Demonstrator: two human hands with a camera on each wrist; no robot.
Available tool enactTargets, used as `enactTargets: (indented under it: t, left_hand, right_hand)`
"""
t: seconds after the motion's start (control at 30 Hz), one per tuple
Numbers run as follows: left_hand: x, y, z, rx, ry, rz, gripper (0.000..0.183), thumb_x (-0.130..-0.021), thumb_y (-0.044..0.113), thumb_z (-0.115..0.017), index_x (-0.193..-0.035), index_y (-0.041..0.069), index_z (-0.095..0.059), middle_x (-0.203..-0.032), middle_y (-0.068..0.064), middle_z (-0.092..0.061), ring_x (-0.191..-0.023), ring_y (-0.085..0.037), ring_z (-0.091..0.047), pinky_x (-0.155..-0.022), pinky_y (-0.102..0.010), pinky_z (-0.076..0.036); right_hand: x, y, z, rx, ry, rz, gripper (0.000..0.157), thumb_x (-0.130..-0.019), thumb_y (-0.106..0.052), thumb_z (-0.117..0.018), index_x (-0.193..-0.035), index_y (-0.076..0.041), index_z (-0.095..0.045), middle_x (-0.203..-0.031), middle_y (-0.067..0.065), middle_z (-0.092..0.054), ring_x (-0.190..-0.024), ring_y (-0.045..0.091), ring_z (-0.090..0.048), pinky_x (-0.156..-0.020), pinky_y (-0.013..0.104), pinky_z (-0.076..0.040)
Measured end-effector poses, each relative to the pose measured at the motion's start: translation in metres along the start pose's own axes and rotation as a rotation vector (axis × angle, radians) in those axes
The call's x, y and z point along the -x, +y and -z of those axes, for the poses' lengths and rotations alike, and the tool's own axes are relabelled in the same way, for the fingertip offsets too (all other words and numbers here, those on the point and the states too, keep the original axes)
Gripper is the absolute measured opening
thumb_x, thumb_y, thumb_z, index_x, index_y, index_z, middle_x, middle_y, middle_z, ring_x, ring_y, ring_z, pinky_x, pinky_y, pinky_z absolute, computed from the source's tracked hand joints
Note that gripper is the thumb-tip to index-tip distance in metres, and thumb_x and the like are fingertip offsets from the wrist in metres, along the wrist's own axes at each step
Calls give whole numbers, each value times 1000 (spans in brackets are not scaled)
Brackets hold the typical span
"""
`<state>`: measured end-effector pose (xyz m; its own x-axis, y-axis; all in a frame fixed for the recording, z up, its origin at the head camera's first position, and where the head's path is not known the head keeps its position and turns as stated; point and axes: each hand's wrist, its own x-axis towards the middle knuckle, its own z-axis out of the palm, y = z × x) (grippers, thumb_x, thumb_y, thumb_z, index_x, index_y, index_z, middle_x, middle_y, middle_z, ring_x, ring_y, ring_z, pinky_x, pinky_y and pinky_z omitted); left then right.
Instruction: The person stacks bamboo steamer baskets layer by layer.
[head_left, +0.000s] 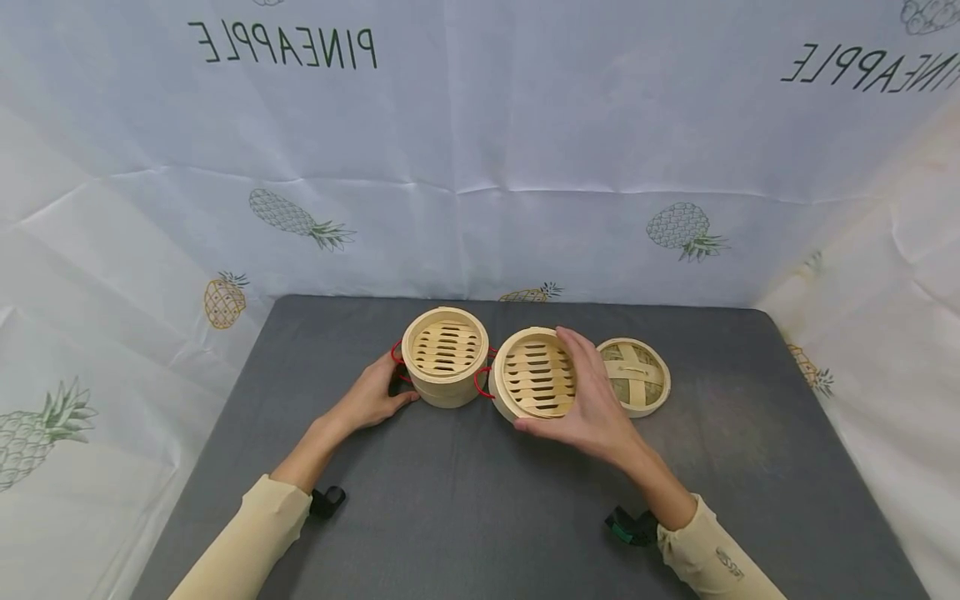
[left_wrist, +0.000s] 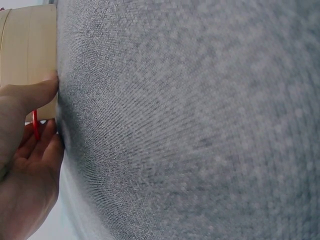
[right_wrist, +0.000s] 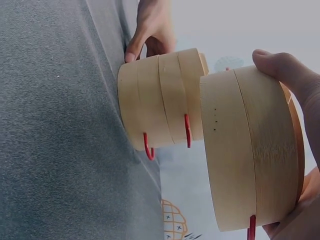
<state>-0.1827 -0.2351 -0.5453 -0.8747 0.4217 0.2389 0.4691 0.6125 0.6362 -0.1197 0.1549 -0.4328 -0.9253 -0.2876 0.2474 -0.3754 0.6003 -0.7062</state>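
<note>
Two bamboo steamer baskets stand stacked [head_left: 447, 392] on the table, the upper one showing its slatted floor. My left hand [head_left: 371, 396] holds the stack low on its left side, thumb [left_wrist: 37, 95] against the wall and fingers behind, near a red handle [left_wrist: 35, 125]. To the right, my right hand [head_left: 596, 412] grips another bamboo steamer basket [right_wrist: 230, 150] by its rim, thumb and fingers spread across it. That basket is raised off the table and tilted, its slats facing up in the head view. Red handles [head_left: 483, 382] stick out from its left side.
A round woven bamboo lid [head_left: 636, 392] lies on the dark table [head_left: 465, 517] just right of the raised basket, partly behind my right hand. A white curtain [head_left: 525, 125] printed with pineapples hangs behind the table.
</note>
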Motion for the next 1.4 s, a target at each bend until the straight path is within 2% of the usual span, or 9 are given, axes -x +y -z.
enactTargets:
  t: [0.1, 0.27, 0.33, 0.4, 0.53, 0.63, 0.93, 1.17, 1.4]
  left_hand:
    - [0, -10, -5, -24, -10, 23, 81, -90, 24, -91, -159, 17, -49, -130, -11, -68, -111, -25, -71, -92, -44, -59]
    - [-2, 9, 3, -12, -38, 65, 81, -90, 16, -90, -159, 11, -47, -132, -15, -67, -115, -29, -71, -95, -49, -60]
    - [-2, 15, 6, 5, -27, 42, 80, -89, 13, -90, -157, 7, -49, -131, -20, -67, -113, -32, -71, -93, -50, -60]
    - [0, 4, 2, 15, -8, 6, 80, -89, 17, -91, -157, 11, -49, -129, -17, -67, -111, -30, -71, -91, -46, -60]
    - [1, -13, -5, -6, -5, -3, 81, -90, 25, -91, -158, 18, -49, -130, -10, -67, -111, -23, -71, -91, -37, -59]
    - [0, -7, -3, 3, -13, -4, 80, -91, 24, -90, -159, 17, -49, -132, -11, -67, -114, -24, -71, -95, -39, -59]
    - [0, 23, 11, 52, -11, 4, 77, -87, 13, -91, -154, 8, -52, -127, -19, -68, -108, -32, -72, -89, -49, -61]
    - [2, 15, 6, 39, 2, -1, 78, -89, 19, -92, -155, 12, -52, -128, -17, -67, -108, -28, -71, -88, -42, -60]
    - [4, 18, 8, 35, 7, -7, 78, -90, 17, -90, -156, 9, -50, -130, -18, -68, -111, -31, -71, -92, -50, -59]
  right_hand:
    - [-2, -1, 0, -4, 0, 1, 132, -66, -47, -102, -172, -22, -27, -175, 11, -31, -159, 36, -34, -118, 70, -37]
    - [-4, -3, 0, -2, 2, 5, 133, -65, -47, -103, -172, -22, -27, -175, 10, -31, -160, 35, -33, -119, 70, -36]
    - [-5, -3, 0, -2, 2, 4, 133, -65, -47, -103, -172, -22, -27, -175, 11, -31, -160, 36, -33, -119, 71, -36]
    - [-5, -4, -1, -5, 2, 2, 133, -65, -47, -103, -172, -22, -27, -175, 11, -31, -160, 36, -33, -119, 71, -36]
    - [-6, -7, -2, -8, 4, -1, 134, -65, -48, -103, -172, -21, -27, -175, 11, -31, -160, 35, -32, -120, 70, -36]
    - [-6, -8, -2, -10, 5, -1, 134, -65, -47, -103, -172, -21, -27, -175, 11, -30, -161, 36, -31, -120, 71, -36]
    - [-7, -12, -1, -12, 11, -6, 133, -66, -45, -103, -172, -20, -27, -176, 12, -30, -161, 38, -31, -120, 72, -35]
    - [-10, -14, -2, -15, 11, 3, 133, -66, -46, -103, -172, -20, -28, -176, 12, -30, -161, 37, -33, -120, 71, -36]
    - [-15, -16, -6, -21, 16, 10, 133, -66, -47, -103, -172, -20, -28, -175, 11, -31, -160, 36, -34, -120, 70, -37]
